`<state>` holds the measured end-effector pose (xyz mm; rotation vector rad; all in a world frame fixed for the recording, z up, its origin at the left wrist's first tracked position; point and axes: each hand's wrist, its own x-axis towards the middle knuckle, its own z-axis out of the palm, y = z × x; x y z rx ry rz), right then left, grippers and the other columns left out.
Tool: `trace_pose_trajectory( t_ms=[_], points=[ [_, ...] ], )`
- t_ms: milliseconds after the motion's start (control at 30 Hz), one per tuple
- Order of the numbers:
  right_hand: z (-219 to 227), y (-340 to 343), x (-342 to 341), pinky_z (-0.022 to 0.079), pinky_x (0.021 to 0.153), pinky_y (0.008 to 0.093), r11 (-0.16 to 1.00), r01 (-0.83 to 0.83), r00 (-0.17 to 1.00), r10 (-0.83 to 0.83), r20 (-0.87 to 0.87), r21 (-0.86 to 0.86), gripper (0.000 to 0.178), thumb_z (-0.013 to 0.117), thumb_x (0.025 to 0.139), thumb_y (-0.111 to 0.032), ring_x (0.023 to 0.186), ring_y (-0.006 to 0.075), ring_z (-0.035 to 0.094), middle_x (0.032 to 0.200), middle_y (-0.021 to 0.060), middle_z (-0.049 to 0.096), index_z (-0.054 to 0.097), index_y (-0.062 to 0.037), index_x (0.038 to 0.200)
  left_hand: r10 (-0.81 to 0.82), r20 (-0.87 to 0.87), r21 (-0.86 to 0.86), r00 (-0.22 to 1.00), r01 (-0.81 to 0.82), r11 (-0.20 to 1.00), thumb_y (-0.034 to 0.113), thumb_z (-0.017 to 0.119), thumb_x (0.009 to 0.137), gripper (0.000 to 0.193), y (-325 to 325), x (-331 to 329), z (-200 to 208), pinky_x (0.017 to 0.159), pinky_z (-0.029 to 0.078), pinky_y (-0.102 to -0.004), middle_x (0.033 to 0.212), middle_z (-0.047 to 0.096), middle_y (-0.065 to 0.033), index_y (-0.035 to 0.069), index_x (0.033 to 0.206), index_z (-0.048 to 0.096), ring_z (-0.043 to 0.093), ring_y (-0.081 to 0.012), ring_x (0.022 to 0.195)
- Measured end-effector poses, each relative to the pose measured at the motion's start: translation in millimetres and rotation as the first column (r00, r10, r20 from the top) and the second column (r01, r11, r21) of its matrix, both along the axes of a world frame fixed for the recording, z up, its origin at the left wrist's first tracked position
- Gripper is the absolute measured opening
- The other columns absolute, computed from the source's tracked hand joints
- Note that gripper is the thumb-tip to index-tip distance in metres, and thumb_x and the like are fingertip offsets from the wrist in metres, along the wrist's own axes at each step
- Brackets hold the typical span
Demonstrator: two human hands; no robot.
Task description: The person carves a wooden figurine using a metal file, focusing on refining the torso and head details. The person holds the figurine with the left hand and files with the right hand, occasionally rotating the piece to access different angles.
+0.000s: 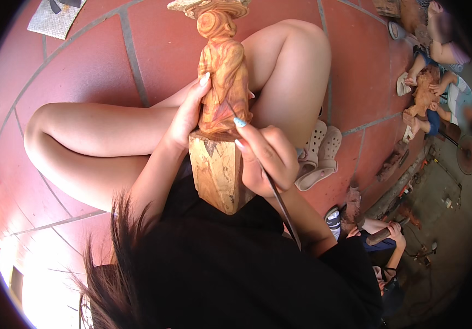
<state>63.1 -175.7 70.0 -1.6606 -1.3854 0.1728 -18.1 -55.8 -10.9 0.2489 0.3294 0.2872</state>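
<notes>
A carved wooden figurine (pixel 225 63) with a wide hat and a draped robe stands on a rough, uncut wooden block (pixel 214 167) in front of my body. My left hand (pixel 185 120) is wrapped round the figurine's left side, its thumb along the robe; its other fingers are mostly hidden behind the wood. In a pinch, my right hand (pixel 271 156) holds a thin dark metal rod tool (pixel 284 208). The tool's fine tip touches or nearly touches the lower folds of the robe. Its rear end reaches back past my right wrist.
My bare legs are folded on the red tile floor (pixel 82 71). Beige clogs (pixel 323 156) lie beside my right leg. A woven mat (pixel 55 22) is at the far left. Several people sit on the right with wooden carvings (pixel 425 90), near a standing fan (pixel 467 154).
</notes>
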Motion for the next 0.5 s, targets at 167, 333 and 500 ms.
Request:
trace_pose_trajectory(
  t_ms=[167,333,500],
  points=[
    [-3.9,4.4,-3.1,0.042,0.048,0.0291,0.998,0.052,0.998,-0.053,0.029,0.018,0.03,0.066,0.075,0.009,0.054,0.0184,0.051,0.068,0.0098,0.053,0.064,0.0087,0.106,-0.016,0.006,0.008,1.0,0.016,1.0,0.048,0.044,0.095,0.058,1.2,-1.8,-2.9,0.087,0.054,-0.0414,0.111,0.06,-0.0215,0.001,0.129,0.043,0.063,-0.0282,0.097],
    [-2.6,-2.4,-3.5,0.044,0.051,0.0276,0.998,-0.063,0.998,0.063,0.011,-0.011,0.024,0.06,0.079,0.012,0.057,0.0187,0.053,0.072,0.0128,0.057,0.063,0.0122,0.103,0.001,0.005,0.012,1.0,-0.002,1.0,0.048,0.044,0.095,0.058,0.4,-2.1,-0.3,0.086,0.054,-0.0414,0.112,0.06,-0.0215,0.001,0.13,0.043,0.063,-0.0277,0.097],
    [-0.5,0.1,-2.6,0.043,0.05,0.0278,0.999,0.036,0.999,-0.035,0.029,-0.023,0.024,0.061,0.08,0.01,0.056,0.0183,0.052,0.071,0.0118,0.056,0.063,0.0113,0.104,-0.004,-0.015,0.015,1.0,0.004,1.0,0.047,0.044,0.096,0.057,0.3,-2.1,-2.6,0.087,0.054,-0.042,0.112,0.06,-0.0223,0.001,0.13,0.043,0.063,-0.0283,0.098]
  ],
)
